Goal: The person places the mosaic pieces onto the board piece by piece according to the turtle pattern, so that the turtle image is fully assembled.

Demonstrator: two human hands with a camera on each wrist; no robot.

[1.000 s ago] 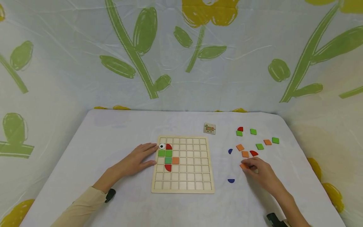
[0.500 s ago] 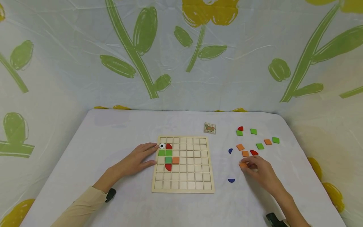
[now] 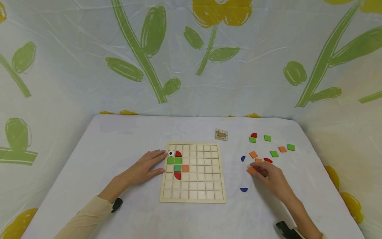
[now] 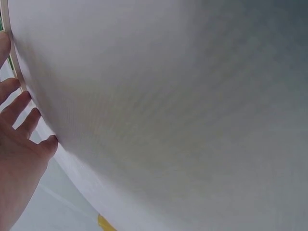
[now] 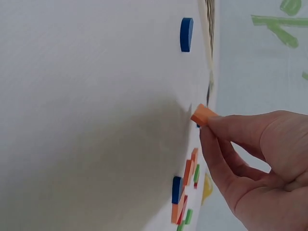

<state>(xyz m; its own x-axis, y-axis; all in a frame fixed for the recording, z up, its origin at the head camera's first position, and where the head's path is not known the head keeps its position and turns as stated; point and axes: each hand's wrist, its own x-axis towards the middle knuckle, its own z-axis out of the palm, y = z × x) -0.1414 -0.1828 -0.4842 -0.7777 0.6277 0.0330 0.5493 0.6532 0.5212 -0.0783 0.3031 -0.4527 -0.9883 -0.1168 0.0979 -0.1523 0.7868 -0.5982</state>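
Between right thumb and index finger, my right hand [image 3: 270, 177] pinches an orange square tile [image 3: 250, 170], raised off the cloth in the right wrist view. My left hand [image 3: 146, 169] lies with extended fingers against the left edge of a wooden grid board [image 3: 192, 201]. On the board's left side are a round eye tile [image 3: 171, 153], two green squares [image 3: 174, 161], a teal square [image 3: 177, 168], an orange square [image 3: 185, 168] and two red quarter-circles, one above [image 3: 178, 154] and one below. In the left wrist view the left fingertips [image 4: 33, 114] show, the board mostly cut off.
Loose green tiles [image 3: 274, 154], orange tiles [image 3: 253, 154] and red quarter-circles [image 3: 267, 160] are scattered behind the right hand. Two blue half-circles [image 3: 243, 190] lie between board and hand. A small pattern card [image 3: 221, 134] sits behind the board's right corner.
My right hand has shifted slightly left and away from me, carrying the orange tile off its earlier spot. The left hand and the board pieces stay as they were.
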